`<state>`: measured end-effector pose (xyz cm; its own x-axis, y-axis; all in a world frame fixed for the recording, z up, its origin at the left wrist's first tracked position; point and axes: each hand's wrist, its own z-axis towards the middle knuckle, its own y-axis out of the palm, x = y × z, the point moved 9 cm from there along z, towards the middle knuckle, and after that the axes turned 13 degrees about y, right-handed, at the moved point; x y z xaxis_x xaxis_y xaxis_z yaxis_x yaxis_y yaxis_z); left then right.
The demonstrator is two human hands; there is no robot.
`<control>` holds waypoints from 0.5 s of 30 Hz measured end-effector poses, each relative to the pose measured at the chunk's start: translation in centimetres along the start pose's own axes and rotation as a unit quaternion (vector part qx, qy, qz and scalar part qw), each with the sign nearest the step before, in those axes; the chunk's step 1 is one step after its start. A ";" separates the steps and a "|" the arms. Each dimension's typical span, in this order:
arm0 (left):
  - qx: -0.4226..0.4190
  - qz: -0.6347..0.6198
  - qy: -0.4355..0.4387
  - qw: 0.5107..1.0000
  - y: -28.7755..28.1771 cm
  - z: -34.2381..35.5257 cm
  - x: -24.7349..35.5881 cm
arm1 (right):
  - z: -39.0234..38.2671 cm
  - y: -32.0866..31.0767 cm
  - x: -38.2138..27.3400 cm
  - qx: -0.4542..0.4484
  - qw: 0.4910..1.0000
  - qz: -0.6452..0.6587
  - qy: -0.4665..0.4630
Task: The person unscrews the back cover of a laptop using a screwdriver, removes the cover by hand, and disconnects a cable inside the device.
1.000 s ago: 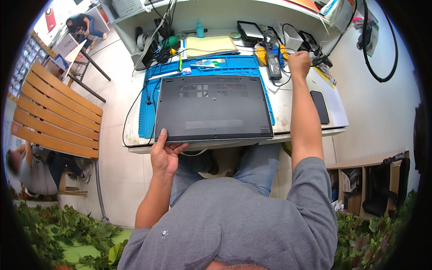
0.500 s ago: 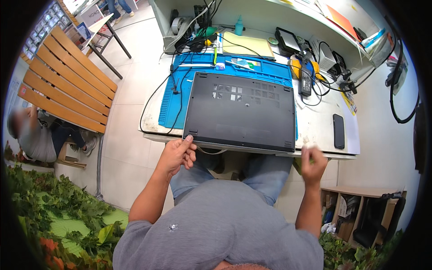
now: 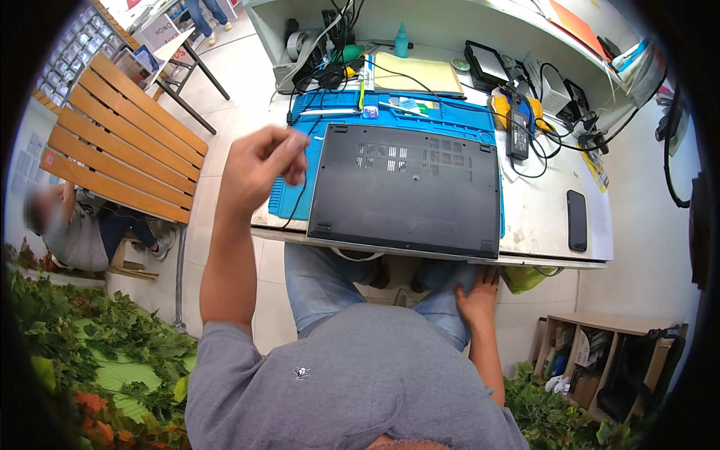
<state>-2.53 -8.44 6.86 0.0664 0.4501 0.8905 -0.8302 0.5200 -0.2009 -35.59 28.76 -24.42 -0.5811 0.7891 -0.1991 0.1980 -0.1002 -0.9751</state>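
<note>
A dark grey laptop [image 3: 405, 199] lies closed and bottom side up, its vents and screw holes showing. It rests on a blue work mat [image 3: 283, 196] at the table's front edge. My left hand [image 3: 264, 169] is raised beside the laptop's left side, apart from it, over the mat's left edge. Its fingers are curled and the thumb is pressed toward them; whether anything small sits between them is hidden. Below the table's front edge, my right hand [image 3: 478, 300] lies flat on my thigh with its fingers stretched out.
Behind the laptop are a white pen-like tool [image 3: 330, 112], a yellow pad [image 3: 416, 75] and a teal bottle [image 3: 402, 41]. A power adapter [image 3: 517, 139] with tangled cables lies to the right, and a black phone [image 3: 577, 220] nearer me. A wooden slatted bench [image 3: 127, 142] stands left, a person beside it.
My left hand has left the laptop's front left corner and risen up and left. My right hand has dropped from the table's edge onto my thigh. The view has shifted slightly.
</note>
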 end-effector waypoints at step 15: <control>-0.178 0.572 0.067 0.798 8.7 22.4 -18.2 | 8.7 6.5 2.3 0.063 0.993 0.065 -0.078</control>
<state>-23.36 -28.40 -1.93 -0.5438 0.8392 -0.0059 -0.1812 -0.1242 -0.9756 -42.47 24.67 -32.11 -0.6743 0.6625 -0.3263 0.1838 -0.2775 -0.9430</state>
